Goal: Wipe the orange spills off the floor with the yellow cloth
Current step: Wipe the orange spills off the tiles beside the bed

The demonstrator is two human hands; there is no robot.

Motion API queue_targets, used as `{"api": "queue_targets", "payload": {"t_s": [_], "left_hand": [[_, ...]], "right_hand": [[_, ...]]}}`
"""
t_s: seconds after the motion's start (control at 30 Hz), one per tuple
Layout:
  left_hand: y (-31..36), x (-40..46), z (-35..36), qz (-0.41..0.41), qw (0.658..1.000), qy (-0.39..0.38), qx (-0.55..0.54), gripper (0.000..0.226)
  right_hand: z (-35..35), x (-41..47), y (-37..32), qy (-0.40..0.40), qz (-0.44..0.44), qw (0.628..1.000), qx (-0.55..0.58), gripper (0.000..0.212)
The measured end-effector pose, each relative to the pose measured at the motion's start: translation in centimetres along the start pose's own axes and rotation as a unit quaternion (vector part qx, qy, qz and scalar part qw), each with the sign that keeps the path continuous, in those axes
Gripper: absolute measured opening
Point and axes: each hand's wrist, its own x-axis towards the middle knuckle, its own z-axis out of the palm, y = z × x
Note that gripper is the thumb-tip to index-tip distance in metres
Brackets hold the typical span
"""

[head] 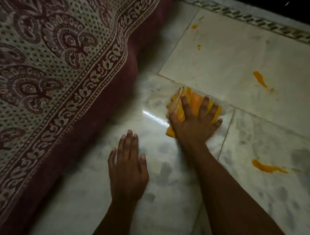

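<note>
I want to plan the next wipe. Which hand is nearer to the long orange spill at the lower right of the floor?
The right hand. It presses the yellow cloth up and left of that spill. The left hand lies flat on the floor, farther left, beside the patterned bedcover.

right hand (194,123) hides much of the yellow cloth (195,101).

Dim, soft-focus view; glare streak on the floor (172,170), corners darkened
</note>
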Motion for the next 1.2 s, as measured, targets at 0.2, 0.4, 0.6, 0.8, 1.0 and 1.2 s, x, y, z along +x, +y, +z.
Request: {"api": "queue_targets", "payload": {"t_s": [0.2, 0.4, 0.6, 0.8, 1.0, 1.2], "left_hand": [[0.0, 0.0, -0.4, -0.001, 1.0, 0.001, -0.01, 0.065], [0.1, 0.4, -1.0, -0.005, 0.999, -0.053, 0.006, 0.067], [0.2, 0.2, -0.6, -0.004, 0.999, -0.033, -0.007, 0.068], [0.0, 0.9, 0.2, 0.041, 0.998, 0.046, -0.029, 0.057], [3.9, 10.7, 0.7, 0.163, 0.984, -0.02, -0.072, 0.056], [4.9, 15.2, 4.3, 0.115, 0.992, -0.013, -0.057, 0.06]], "right_hand": [[0.7, -0.6, -4.3, -0.023, -0.146, 0.989, -0.005, 0.074], [-4.7, -5.5, 5.8, -0.095, -0.153, 0.982, -0.047, 0.083], [-0.2, 3.7, 0.6, -0.003, 0.085, 0.996, -0.006, 0.081], [0.1, 0.9, -2.1, 0.032, -0.134, 0.99, -0.014, 0.074], [-3.5, -1.2, 8.6, 0.003, -0.105, 0.993, -0.055, 0.081], [2.5, 12.0, 2.0, 0.115, 0.037, 0.993, -0.001, 0.072]]}}
